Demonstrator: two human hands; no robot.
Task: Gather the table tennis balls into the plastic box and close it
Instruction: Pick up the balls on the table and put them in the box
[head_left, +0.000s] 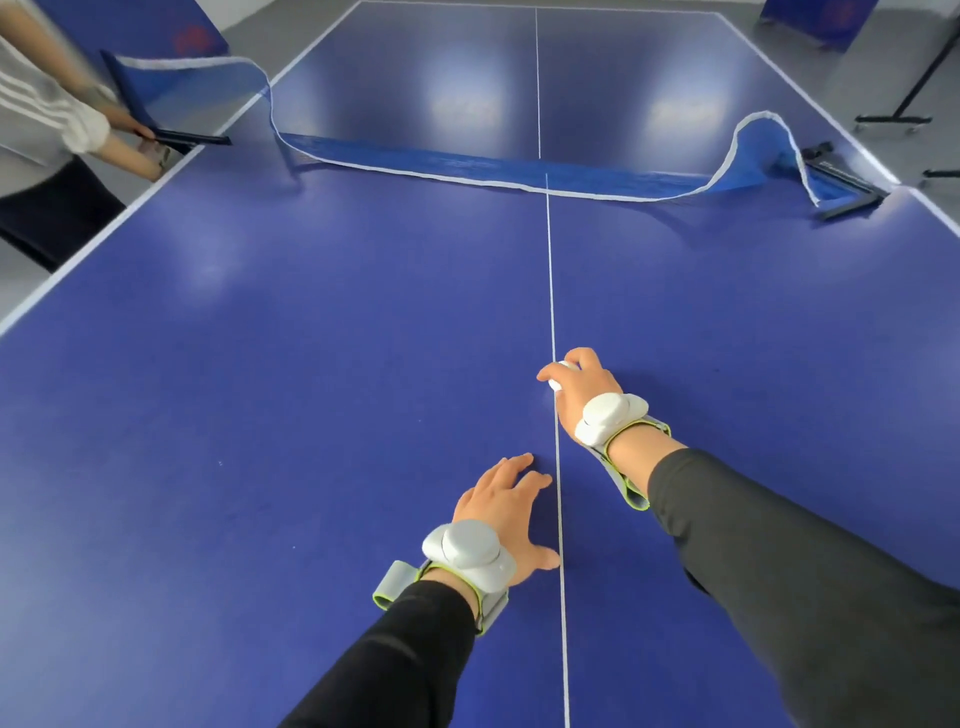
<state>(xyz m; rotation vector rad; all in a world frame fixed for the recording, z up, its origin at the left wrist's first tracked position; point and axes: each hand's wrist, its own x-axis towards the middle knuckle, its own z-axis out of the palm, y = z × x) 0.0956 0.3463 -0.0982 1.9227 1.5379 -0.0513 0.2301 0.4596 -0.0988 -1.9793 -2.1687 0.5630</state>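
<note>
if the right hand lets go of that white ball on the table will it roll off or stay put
Probably rolls: the white ball is round, and the blue table looks smooth and glossy. It seems light for its size, since the right hand curls over it with fingertips only. The sagging net lying across the table might stop it.

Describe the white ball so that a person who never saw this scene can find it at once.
Start from the blue table and follow its white centre line toward the camera. The right hand grips a small white ball just there. It is the only ball in view.
</note>
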